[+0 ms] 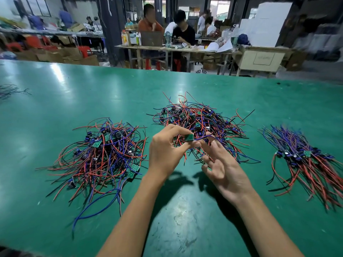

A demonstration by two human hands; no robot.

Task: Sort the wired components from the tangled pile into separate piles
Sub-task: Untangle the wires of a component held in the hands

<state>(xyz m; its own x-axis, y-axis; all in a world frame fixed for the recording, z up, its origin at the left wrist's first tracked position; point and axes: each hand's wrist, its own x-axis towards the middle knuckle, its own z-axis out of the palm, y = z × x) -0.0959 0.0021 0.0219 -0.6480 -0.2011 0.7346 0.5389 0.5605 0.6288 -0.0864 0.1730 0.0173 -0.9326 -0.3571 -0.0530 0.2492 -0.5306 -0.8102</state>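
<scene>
So right now it's the pull-one-free step: a single small green board (189, 137) is pinched in the left hand (166, 152) just below the middle of the frame, right at the near edge of the tangled pile (199, 124). The right hand (221, 168) has a purple wire (205, 137) coming off that board draped over its forefinger and caught near the thumb, other fingers loosely spread, palm turned up-ish.

Both forearms come in from the bottom edge and meet over the green table (74, 86).

Next move, I'd guess, is teasing the leads out of the tangle without dragging neighbours along, then dropping the piece on one of the side piles: the loose heap (100, 154) at centre left or the neatly combed bundle (304, 158) at the right edge. Can't tell which one it belongs to.
</scene>
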